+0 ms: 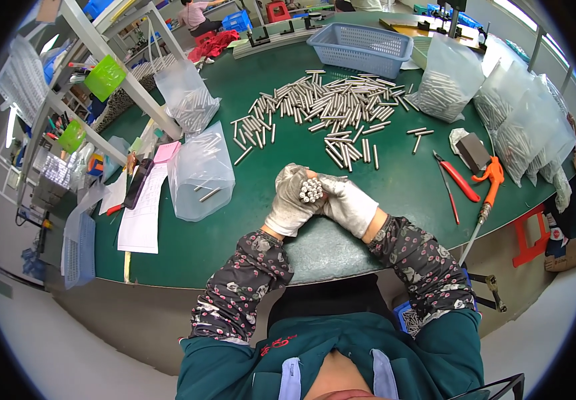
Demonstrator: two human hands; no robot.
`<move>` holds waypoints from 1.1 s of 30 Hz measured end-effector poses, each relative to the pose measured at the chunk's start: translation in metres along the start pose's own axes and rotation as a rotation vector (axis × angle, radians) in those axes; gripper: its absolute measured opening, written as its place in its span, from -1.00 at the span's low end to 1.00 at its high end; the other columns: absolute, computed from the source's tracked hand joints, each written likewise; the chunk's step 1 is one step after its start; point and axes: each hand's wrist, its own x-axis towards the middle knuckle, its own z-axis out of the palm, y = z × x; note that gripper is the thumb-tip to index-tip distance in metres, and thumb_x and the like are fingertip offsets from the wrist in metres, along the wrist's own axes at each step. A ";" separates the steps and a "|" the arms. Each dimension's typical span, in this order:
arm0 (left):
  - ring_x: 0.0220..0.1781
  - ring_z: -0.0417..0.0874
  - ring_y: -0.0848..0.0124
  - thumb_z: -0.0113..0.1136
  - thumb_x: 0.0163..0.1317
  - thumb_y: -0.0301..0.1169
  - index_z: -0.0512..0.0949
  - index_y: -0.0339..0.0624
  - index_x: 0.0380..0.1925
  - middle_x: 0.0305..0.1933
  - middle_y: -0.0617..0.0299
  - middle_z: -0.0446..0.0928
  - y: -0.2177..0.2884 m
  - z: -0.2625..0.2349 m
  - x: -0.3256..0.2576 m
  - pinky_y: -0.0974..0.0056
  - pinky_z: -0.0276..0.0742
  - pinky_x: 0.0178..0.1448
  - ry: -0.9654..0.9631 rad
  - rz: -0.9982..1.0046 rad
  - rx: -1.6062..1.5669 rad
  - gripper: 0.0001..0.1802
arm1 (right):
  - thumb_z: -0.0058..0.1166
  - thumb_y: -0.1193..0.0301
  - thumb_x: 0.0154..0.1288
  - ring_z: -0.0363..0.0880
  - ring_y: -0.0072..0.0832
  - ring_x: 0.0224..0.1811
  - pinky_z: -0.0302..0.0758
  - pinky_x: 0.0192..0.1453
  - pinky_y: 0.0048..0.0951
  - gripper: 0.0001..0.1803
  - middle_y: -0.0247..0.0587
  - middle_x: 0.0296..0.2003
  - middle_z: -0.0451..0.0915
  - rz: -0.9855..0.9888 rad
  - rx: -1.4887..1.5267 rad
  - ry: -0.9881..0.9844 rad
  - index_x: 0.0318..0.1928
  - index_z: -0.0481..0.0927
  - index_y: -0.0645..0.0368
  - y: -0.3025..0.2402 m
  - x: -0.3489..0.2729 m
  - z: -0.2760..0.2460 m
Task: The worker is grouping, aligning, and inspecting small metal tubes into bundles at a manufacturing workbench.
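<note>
A bundle of shiny metal pins (311,191) is held with its round ends turned up toward me. My left hand (289,203), in a dirty white glove, wraps around the bundle's left side. On the other side my right hand (351,205), gloved too with bare fingertips showing, closes against the same bundle. Beyond both hands lies a wide loose pile of metal pins (341,107) on the green tabletop (261,233). To the left, an open clear plastic bag (201,173) holds a few pins.
Pin-filled bags stand at the back left (191,100) and right (445,80). A blue basket (361,50) sits behind the pile. At right lie red-handled pliers (458,179), a dark block (473,152) and an orange air gun (491,180). Papers (143,213) and a phone (139,183) lie left.
</note>
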 end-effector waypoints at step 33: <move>-0.11 0.50 0.37 0.05 0.12 -0.53 0.31 -0.15 -0.03 -0.17 0.24 0.45 0.027 -0.016 -0.004 0.26 0.47 0.00 -0.123 -0.880 -1.588 -0.63 | 0.15 0.24 -0.14 0.34 -0.22 0.05 0.29 0.04 -0.27 -0.27 -0.10 0.03 0.35 -0.825 -2.053 0.204 0.11 0.26 0.18 -0.013 -0.029 0.048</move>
